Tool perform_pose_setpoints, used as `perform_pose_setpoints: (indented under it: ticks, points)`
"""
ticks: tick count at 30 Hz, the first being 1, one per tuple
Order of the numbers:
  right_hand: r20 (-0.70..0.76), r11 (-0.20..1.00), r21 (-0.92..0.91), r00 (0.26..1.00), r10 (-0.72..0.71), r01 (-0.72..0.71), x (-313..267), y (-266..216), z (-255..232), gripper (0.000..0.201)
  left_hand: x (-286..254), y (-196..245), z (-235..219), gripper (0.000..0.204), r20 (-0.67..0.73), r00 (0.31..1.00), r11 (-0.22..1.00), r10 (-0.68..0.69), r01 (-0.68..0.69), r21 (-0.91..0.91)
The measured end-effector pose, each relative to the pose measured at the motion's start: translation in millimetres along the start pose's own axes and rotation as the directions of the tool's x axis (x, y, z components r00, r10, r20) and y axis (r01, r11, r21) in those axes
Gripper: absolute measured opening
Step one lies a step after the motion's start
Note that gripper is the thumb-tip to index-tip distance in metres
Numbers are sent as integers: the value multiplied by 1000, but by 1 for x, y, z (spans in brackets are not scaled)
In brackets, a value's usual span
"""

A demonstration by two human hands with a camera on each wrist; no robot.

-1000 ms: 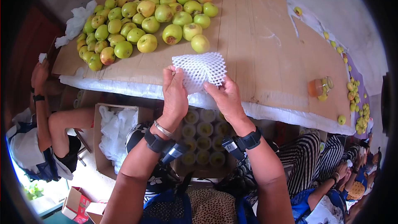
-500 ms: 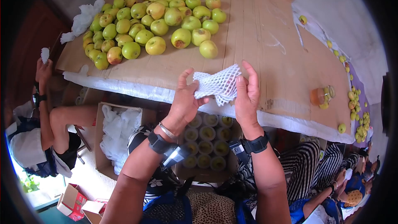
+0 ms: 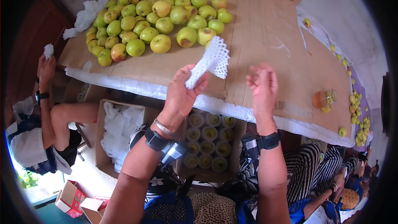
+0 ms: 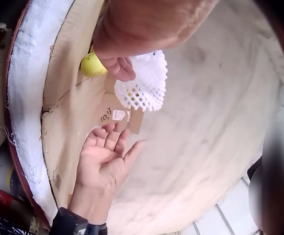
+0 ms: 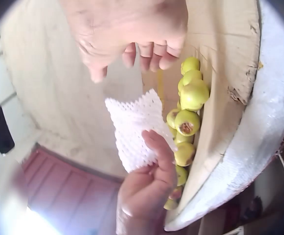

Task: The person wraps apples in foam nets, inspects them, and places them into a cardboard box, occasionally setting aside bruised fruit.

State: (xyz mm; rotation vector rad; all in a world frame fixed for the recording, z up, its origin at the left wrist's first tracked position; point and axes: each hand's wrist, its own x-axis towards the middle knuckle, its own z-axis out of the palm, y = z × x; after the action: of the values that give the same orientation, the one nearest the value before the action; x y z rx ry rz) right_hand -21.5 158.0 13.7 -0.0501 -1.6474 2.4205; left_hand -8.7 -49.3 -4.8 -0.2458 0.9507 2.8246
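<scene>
My left hand (image 3: 182, 90) grips a white foam mesh fruit sleeve (image 3: 210, 60) by its narrow lower end, above the table's front edge. The sleeve's wide end flares up toward the apples (image 3: 161, 43); in the right wrist view the thumb lies across the foam sleeve (image 5: 137, 127). To the right, my right hand (image 3: 263, 87) is raised and holds nothing, its fingers loosely bent. The left wrist view shows that right hand (image 4: 102, 156) palm up, apart from the foam sleeve (image 4: 144, 81).
A cardboard-covered table (image 3: 257, 29) bears the apple pile and a glass jar (image 3: 324, 98). Below are a box of sleeved apples (image 3: 208, 133) and a box of foam sleeves (image 3: 120, 126). Another person's hands (image 3: 46, 68) are at the left; striped trousers (image 3: 304, 166) show at right.
My right hand has let go of the foam sleeve and moved right. My left hand keeps hold of it, and the sleeve has swung from lying between both hands to pointing up.
</scene>
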Motion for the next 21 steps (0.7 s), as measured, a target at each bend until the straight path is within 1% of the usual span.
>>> perform_pose_setpoints:
  ticks: [1, 3, 4, 6, 7, 8, 9, 10, 11, 13, 14, 15, 16, 17, 19, 20, 21]
  points:
    - [118, 984, -173, 993, -7, 27, -2, 5, 3, 36, -2, 2, 2, 24, -8, 1000, 1000, -4, 4, 8]
    - [324, 973, -201, 945, -39, 109, -13, 15, 16, 41, -4, 2, 9, 23, -36, 999, 999, -9, 10, 36]
    - [326, 969, -213, 944, -50, 124, -16, 18, 22, 42, -5, 2, 10, 23, -55, 998, 998, -9, 12, 54]
    - [331, 959, -239, 941, -69, 154, -22, 24, 32, 44, -5, -2, 11, 23, -31, 999, 992, -23, 26, 122]
    - [286, 991, -102, 956, -59, 91, -26, 29, 38, 38, -5, -5, 12, 23, -16, 999, 988, -33, 35, 152]
    - [237, 998, -27, 970, 56, -51, -26, 27, 36, 34, -6, -7, 14, 23, -23, 998, 991, -64, 66, 112]
    - [195, 981, 57, 965, 173, -187, -25, 25, 34, 30, -7, -6, 16, 24, -28, 995, 993, -95, 97, 73]
    - [166, 938, 150, 943, 289, -314, -23, 24, 33, 27, -8, -5, 16, 24, -34, 992, 991, -125, 126, 36]
    - [171, 901, 265, 936, 308, -345, -18, 27, 27, 17, -8, -4, 9, 24, 2, 984, 982, -181, 180, 53]
    - [160, 935, 238, 960, 231, -264, -16, 25, 24, 15, -4, 0, -6, 25, 72, 957, 958, -279, 273, 87]
    - [154, 950, 222, 970, 189, -221, -14, 24, 22, 15, -2, -1, -10, 25, 69, 953, 949, -296, 286, 130]
    - [148, 977, 165, 983, 113, -137, -12, 21, 21, 16, -3, 0, -9, 26, 64, 946, 937, -317, 302, 173]
    - [133, 994, 74, 989, 69, -80, -12, 19, 19, 17, -3, -1, -7, 26, 57, 939, 922, -340, 321, 215]
    - [124, 1000, -17, 992, 25, -23, -12, 16, 17, 19, -6, -2, -3, 30, 5, 943, 904, -332, 317, 286]
    - [139, 981, -166, 988, -74, 97, -13, 8, 21, 22, -17, 2, 21, 40, -100, 950, 850, -295, 308, 427]
    - [161, 961, -224, 979, -126, 161, -14, 1, 24, 23, -16, 2, 18, 46, -43, 990, 849, -138, 140, 510]
    - [184, 933, -282, 967, -176, 224, -15, -3, 25, 25, -14, 4, 19, 52, 27, 1000, 816, 16, -29, 577]
